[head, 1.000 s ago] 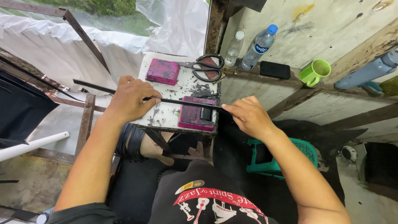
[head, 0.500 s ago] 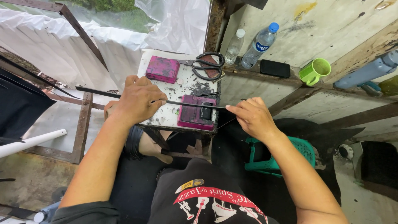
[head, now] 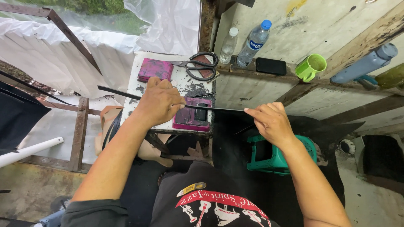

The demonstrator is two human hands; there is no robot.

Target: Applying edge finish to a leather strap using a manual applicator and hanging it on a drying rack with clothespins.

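Here, thin black strip in both grips: left hand fisted, right hand pinching its end

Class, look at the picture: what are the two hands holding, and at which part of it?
A long thin black strip. The left hand grips it along its middle; the right hand pinches its right end.

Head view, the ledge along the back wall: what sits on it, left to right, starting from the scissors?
Scissors → small clear bottle → blue-capped water bottle → black phone → green mug → grey-blue bottle lying tilted.
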